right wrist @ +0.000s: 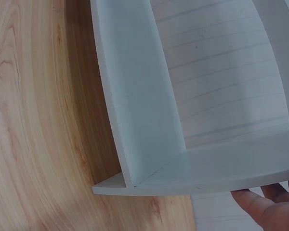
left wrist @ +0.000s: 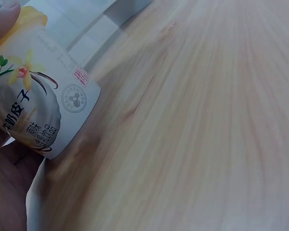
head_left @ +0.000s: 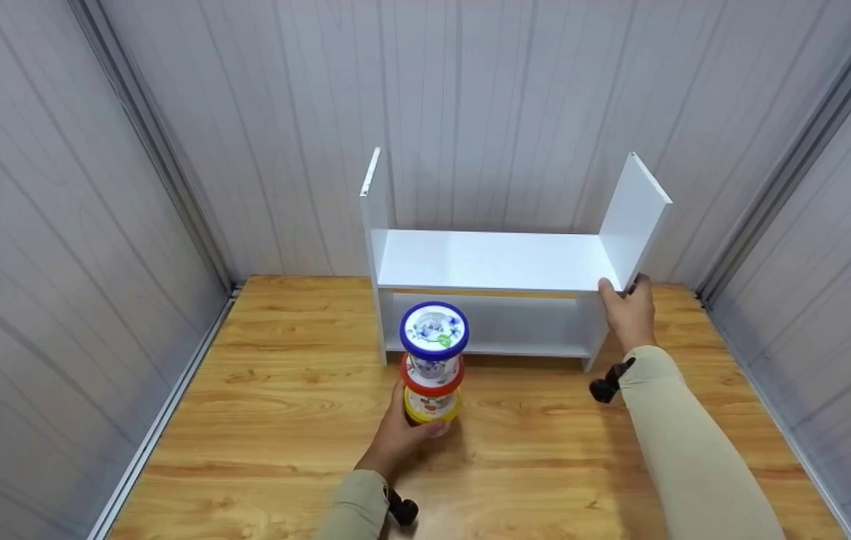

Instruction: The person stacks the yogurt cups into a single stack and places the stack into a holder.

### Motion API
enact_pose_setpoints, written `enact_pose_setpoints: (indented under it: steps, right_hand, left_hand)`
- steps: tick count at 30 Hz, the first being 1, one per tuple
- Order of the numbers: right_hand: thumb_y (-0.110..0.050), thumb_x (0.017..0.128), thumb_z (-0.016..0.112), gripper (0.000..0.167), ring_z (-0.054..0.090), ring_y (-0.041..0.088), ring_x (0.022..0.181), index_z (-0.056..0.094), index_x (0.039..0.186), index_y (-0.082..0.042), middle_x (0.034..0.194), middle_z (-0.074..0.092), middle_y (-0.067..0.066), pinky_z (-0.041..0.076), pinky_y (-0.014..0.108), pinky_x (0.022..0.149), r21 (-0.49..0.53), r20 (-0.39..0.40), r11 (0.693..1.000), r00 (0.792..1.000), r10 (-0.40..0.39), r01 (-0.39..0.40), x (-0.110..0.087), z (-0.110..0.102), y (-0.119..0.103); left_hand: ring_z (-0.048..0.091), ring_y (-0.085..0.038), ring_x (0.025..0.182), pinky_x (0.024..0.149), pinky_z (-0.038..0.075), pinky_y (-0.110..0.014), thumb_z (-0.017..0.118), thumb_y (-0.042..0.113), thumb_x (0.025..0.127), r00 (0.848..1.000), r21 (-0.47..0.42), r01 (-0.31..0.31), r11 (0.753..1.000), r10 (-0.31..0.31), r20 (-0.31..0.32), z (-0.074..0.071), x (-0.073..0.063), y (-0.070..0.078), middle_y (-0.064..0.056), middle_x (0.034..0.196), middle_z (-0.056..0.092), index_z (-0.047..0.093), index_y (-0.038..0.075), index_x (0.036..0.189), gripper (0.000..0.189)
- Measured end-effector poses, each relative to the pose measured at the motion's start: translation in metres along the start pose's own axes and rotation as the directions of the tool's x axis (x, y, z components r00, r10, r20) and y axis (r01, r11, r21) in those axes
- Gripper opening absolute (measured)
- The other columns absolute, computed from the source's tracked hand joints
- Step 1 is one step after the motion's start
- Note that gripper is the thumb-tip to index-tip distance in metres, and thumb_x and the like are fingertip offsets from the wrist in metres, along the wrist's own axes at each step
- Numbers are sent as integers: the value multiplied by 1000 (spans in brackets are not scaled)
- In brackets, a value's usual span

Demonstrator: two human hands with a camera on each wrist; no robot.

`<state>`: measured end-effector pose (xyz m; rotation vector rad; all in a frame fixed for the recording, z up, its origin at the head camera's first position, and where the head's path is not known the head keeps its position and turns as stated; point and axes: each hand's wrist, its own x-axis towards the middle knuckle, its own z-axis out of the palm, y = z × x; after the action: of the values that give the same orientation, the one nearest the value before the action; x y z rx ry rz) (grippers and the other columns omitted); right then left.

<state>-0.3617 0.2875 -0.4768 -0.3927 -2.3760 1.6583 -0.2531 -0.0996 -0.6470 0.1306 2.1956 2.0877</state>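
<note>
In the head view, three lidded tubs stand one on another in front of a white shelf unit [head_left: 496, 259]. The top tub [head_left: 434, 331] has a blue lid, the middle tub [head_left: 434, 373] a red lid, and the bottom tub [head_left: 432, 406] a yellow lid. My left hand [head_left: 397, 436] grips the bottom tub from its left side, thumb across the front. Up close, that yellow-lidded tub [left wrist: 43, 96] shows a flower print and is tilted in the left wrist view. With thumb and fingers, my right hand [head_left: 631, 311] holds the shelf unit's right side panel near the upper shelf.
The shelf unit has two side panels and two shelves, and stands on a wooden surface [head_left: 283, 420] near its back edge. A panelled wall [head_left: 425, 112] rises behind it, with further walls on the left [head_left: 43, 262] and right [head_left: 830, 300].
</note>
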Motion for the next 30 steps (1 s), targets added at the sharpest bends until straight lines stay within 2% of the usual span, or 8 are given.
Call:
enact_pose_setpoints:
  steps: [8,14,21,26,30]
  right_hand:
    - [-43,99,58,81,36,35,144,18,157,-1,158,31,25,34,46,118,8,-18,1000,999,-28,28,-1,-4,1]
    - [-45,99,57,82,32,35,146,17,158,-4,160,28,23,32,47,119,23,-17,1000,1000,0,0,1,-6,2]
    - [-45,99,56,83,33,36,146,17,158,-4,161,28,24,33,47,118,17,-22,1000,1000,13,-13,1,-5,5]
    - [-43,98,57,81,36,36,144,20,157,-2,158,32,25,35,47,117,15,-37,1000,999,-10,10,-1,-3,6]
    - [-43,99,57,80,35,37,144,20,157,-2,158,32,25,34,47,118,5,-33,1000,999,-18,19,0,-2,3]
  left_hand:
    - [44,-29,138,119,30,-55,90,27,77,998,-32,-36,999,38,59,13,1,-1,-5,149,47,16,27,159,111]
    - [45,-28,136,119,30,-55,89,30,78,996,-12,-54,998,54,77,24,9,1,-3,147,48,19,27,158,107]
    - [46,-26,135,119,29,-58,92,32,74,996,-32,-10,999,12,83,38,11,0,3,146,49,22,33,155,106]
    - [48,-27,134,118,30,-58,91,31,75,996,-32,-16,999,19,92,42,11,1,1,145,51,23,28,156,106]
    - [50,-26,132,117,32,-56,92,31,74,996,-20,-18,1000,19,88,44,12,3,2,143,53,25,30,156,105]
